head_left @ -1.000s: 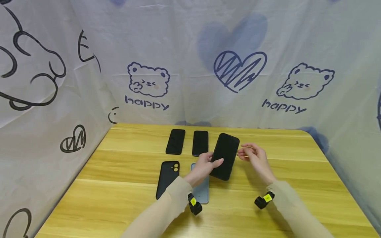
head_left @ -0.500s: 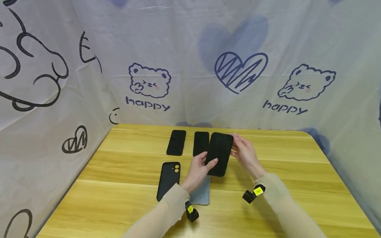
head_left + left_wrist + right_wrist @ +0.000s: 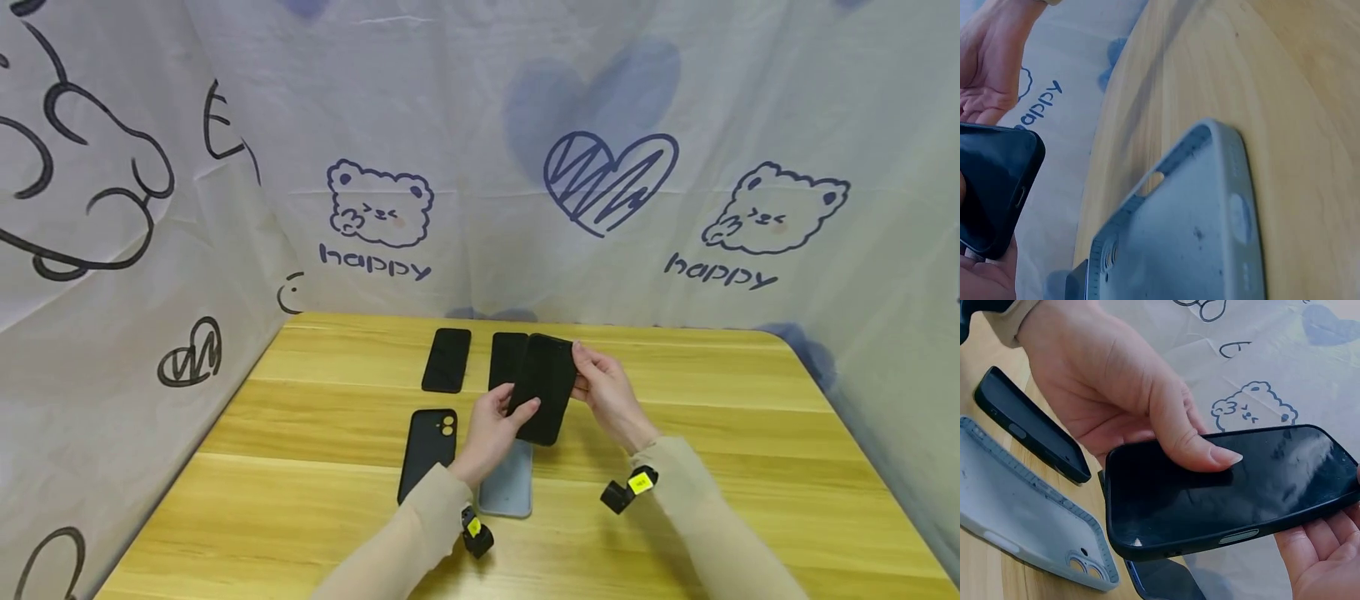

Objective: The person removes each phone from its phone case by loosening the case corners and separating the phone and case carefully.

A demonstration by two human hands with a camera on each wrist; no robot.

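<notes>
A smartphone [image 3: 542, 400] in a black case is held above the table, its dark screen up. My left hand [image 3: 486, 435] grips its lower left side, thumb lying on the screen, as the right wrist view shows closely. At the upper right corner, my right hand [image 3: 611, 398] pinches the phone, with its fingers [image 3: 1325, 550] under the edge. Below the phone, a light grey-blue phone case [image 3: 510, 485] lies with its hollow side up, partly hidden by the left hand in the head view. Left of it lies a black phone case [image 3: 429, 448], also hollow side up.
Two more dark smartphones lie at the back: one phone [image 3: 447, 360] on the left, another phone [image 3: 507, 358] partly behind the held one. The wooden table [image 3: 750, 483] ends at a printed white cloth [image 3: 480, 250] behind and at both sides.
The held phone has moved left and turned slightly. My right hand, apart from it a second ago, has come in from the right and taken hold of its upper right corner.
</notes>
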